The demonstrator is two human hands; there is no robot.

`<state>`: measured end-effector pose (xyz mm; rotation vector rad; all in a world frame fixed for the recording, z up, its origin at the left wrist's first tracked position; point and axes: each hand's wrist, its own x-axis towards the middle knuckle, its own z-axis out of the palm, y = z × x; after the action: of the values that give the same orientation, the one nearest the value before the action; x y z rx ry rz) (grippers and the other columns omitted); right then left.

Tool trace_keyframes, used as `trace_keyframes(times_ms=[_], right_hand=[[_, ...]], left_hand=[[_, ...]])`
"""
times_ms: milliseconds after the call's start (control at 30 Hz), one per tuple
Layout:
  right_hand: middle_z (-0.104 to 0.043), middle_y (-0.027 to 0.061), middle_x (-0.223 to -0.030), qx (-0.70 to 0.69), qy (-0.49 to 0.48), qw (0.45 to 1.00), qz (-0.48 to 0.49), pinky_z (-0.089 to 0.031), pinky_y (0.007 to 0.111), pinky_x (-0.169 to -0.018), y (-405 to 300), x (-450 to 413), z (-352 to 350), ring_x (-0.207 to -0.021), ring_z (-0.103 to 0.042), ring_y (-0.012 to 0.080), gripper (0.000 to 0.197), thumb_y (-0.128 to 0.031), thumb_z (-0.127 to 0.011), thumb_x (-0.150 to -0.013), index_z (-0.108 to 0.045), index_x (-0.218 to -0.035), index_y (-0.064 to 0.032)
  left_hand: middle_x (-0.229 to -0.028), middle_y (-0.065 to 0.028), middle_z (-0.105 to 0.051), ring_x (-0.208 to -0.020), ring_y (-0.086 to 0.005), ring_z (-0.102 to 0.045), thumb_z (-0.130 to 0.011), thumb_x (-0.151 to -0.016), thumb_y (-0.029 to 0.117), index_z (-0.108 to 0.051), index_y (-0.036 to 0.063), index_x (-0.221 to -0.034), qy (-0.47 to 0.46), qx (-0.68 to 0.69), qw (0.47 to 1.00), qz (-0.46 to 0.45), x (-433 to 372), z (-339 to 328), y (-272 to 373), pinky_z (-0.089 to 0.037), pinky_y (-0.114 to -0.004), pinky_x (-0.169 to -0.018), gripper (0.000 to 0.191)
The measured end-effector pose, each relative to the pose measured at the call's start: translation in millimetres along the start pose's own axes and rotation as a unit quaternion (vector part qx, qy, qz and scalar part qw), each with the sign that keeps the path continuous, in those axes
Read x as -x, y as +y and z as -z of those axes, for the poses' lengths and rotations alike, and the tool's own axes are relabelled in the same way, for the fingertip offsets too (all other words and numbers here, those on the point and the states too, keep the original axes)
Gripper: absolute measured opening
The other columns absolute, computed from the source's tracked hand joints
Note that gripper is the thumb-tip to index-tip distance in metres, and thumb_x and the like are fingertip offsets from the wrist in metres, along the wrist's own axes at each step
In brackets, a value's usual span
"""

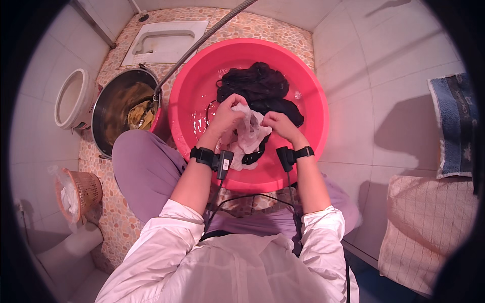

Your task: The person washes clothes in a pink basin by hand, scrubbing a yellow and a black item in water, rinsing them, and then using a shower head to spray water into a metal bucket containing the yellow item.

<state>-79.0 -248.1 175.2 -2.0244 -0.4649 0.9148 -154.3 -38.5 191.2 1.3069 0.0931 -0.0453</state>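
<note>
Over a large pink plastic basin [189,75], both hands grip a wet white cloth [255,132]. My left hand [226,117] pinches its upper left part, and my right hand [282,125] has its upper right edge between the fingers. The cloth hangs bunched between them, its lower end down in the basin. Dark wet clothes [254,83] lie heaped in the basin just beyond the hands. A smaller dark piece [254,155] shows beside the lower end of the white cloth. Some water glints on the basin's floor at the left. Each wrist wears a black strap with a cabled device.
Left of the basin stands a dark metal pot [99,121] with yellowish cloth [140,115] inside. A shower hose [204,38] runs down to it. Beyond lies a squat toilet [166,41]. A white bucket [72,98] and an orange wastebasket [89,189] stand left; towels [428,227] hang right.
</note>
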Motion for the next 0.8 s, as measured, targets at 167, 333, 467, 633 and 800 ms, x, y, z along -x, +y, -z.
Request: trace_keyframes(times_ms=[167, 333, 467, 633, 800], right_hand=[[-0.062, 0.0104, -0.088, -0.019, -0.008, 0.995, 0.100, -0.046, 0.031, -0.072, -9.4, 0.8, -29.9, -0.082, -0.059, 0.0178, 0.031, -0.019, -0.064, -0.079, -0.057, -0.103, -0.0018], [-0.057, 0.0080, -0.070, 0.063, 0.107, 0.985, 0.116, -0.045, 0.030, -0.065, -13.7, 1.6, -12.7, -0.070, -0.055, 0.0154, 0.014, -0.013, -0.059, -0.080, -0.056, -0.084, -0.0004], [-0.056, -0.0014, -0.078, -0.155, 0.112, 0.977, 0.099, -0.042, 0.022, -0.066, -32.4, 11.6, 22.3, -0.071, -0.049, 0.0080, 0.013, -0.015, -0.056, -0.085, -0.053, -0.080, -0.0030], [-0.056, -0.0010, -0.078, -0.247, 0.084, 0.954, 0.148, -0.041, 0.020, -0.065, -62.1, 25.3, 24.8, -0.069, -0.048, 0.0058, 0.010, -0.014, -0.053, -0.087, -0.053, -0.081, -0.0053], [-0.054, -0.0030, -0.073, -0.330, 0.185, 0.914, 0.149, -0.041, 0.020, -0.061, -50.0, 31.7, 53.3, -0.065, -0.050, 0.0056, 0.009, -0.013, -0.053, -0.089, -0.053, -0.082, -0.0075]], left_hand=[[-0.087, -0.0001, -0.050, -0.082, -0.0098, -0.050, -0.061, -0.065, -0.004, -0.052, 0.0063, -0.108, 0.000, 0.062, 0.998, 0.027, -0.7, -7.2, 3.6, -0.041, -0.021, -0.074, 0.045], [-0.092, -0.0035, -0.050, -0.088, -0.0126, -0.051, -0.064, -0.064, -0.001, -0.051, 0.0060, -0.114, 0.026, -0.164, 0.986, 0.023, -5.7, 2.5, -2.1, -0.043, -0.023, -0.075, 0.052], [-0.108, -0.0143, -0.048, -0.103, -0.0247, -0.050, -0.069, -0.064, 0.009, -0.055, 0.0047, -0.112, 0.028, -0.282, 0.959, 0.009, -5.7, 6.6, -32.8, -0.044, -0.030, -0.085, 0.050], [-0.099, -0.0099, -0.055, -0.096, -0.0172, -0.052, -0.068, -0.069, 0.007, -0.056, 0.0050, -0.100, -0.017, -0.387, 0.921, 0.034, -8.4, 16.2, -71.2, -0.046, -0.027, -0.076, 0.034], [-0.071, 0.0018, -0.051, -0.065, -0.0087, -0.048, -0.070, -0.069, 0.009, -0.051, 0.0071, -0.078, 0.039, -0.074, 0.996, 0.036, -6.9, 20.7, -65.2, -0.041, -0.025, -0.060, 0.021]])
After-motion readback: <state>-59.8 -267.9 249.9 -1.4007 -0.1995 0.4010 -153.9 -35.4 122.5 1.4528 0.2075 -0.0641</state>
